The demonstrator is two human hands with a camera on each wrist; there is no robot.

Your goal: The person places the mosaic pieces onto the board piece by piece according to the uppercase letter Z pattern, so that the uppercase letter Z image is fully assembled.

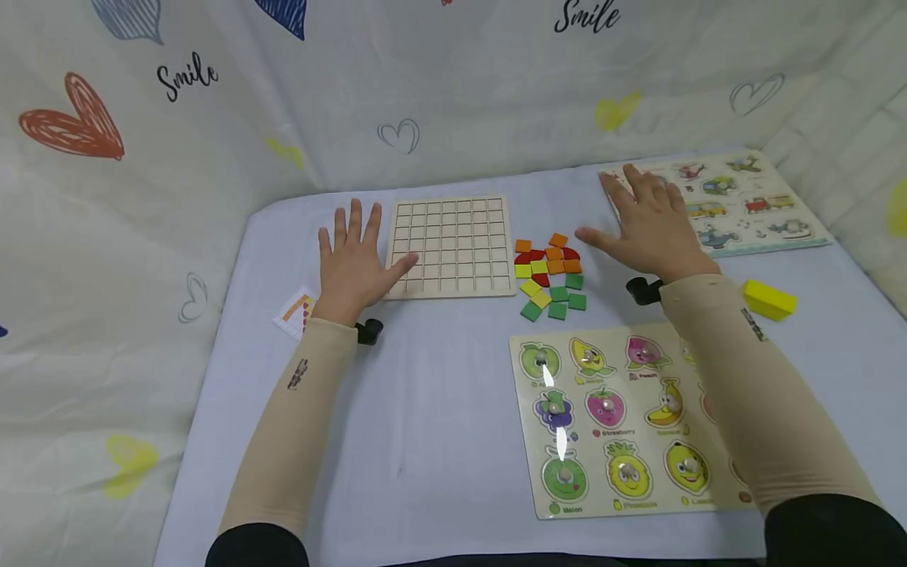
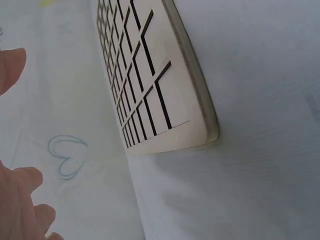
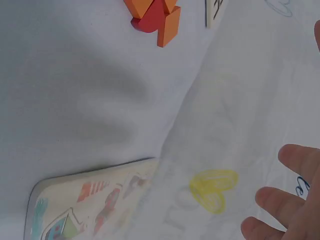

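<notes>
My left hand (image 1: 354, 272) is spread with straight fingers beside a wooden grid board (image 1: 451, 248), its thumb overlapping the board's left edge in the head view. The left wrist view shows a corner of that board (image 2: 172, 100) and part of the hand, with nothing held. Over on the right, my right hand (image 1: 653, 228) is also spread and holds nothing, near the left edge of a vehicle puzzle board (image 1: 730, 185). Between the hands lie small coloured tiles: orange (image 1: 558, 239), yellow (image 1: 531, 287), green (image 1: 557, 311) and red (image 1: 541, 279). Whether either hand touches anything, I cannot tell.
A fruit peg puzzle (image 1: 616, 504) lies at the front right of the white table (image 1: 418, 441). A yellow block (image 1: 769, 300) is beside my right forearm. Partly behind my left wrist is a small printed card (image 1: 290, 315). A printed cloth (image 1: 489, 94) hangs behind.
</notes>
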